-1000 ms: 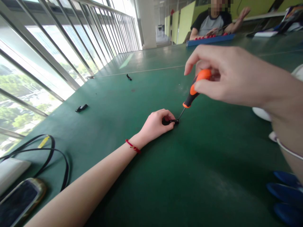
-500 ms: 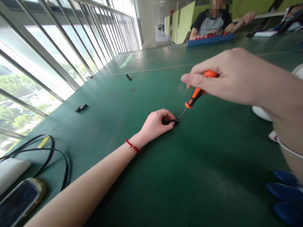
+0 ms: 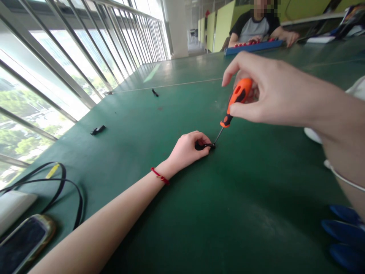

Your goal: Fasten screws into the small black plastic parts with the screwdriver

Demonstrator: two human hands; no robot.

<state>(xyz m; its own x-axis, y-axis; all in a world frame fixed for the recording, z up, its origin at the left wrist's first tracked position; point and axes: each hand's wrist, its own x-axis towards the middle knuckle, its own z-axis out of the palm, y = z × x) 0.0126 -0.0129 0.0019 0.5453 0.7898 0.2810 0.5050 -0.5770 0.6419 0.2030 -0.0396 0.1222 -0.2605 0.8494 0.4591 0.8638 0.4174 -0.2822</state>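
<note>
My left hand [image 3: 191,147] rests on the green table [image 3: 176,213] and pinches a small black part [image 3: 210,145] between thumb and fingers. Over the table to its right, my right hand [image 3: 253,89] holds an orange and black screwdriver [image 3: 240,91] by the handle, thumb on one side and index finger lifted away from it. The screwdriver is tilted, and its metal shaft runs down to the right end of the black part. Whether the tip sits in a screw is too small to tell.
Two black pieces [image 3: 98,130] [image 3: 154,93] lie farther left. A phone [image 3: 24,241], a white box [image 3: 15,209] and a black cable [image 3: 80,201] are at lower left. Blue objects [image 3: 342,232] sit at lower right. Across the table a person [image 3: 254,28] sits behind a blue tray [image 3: 253,47].
My right hand's fingers have loosened and spread around the handle, and the screwdriver stands a little steeper. My left hand has stayed put. The other person's raised hand has come down beside the tray.
</note>
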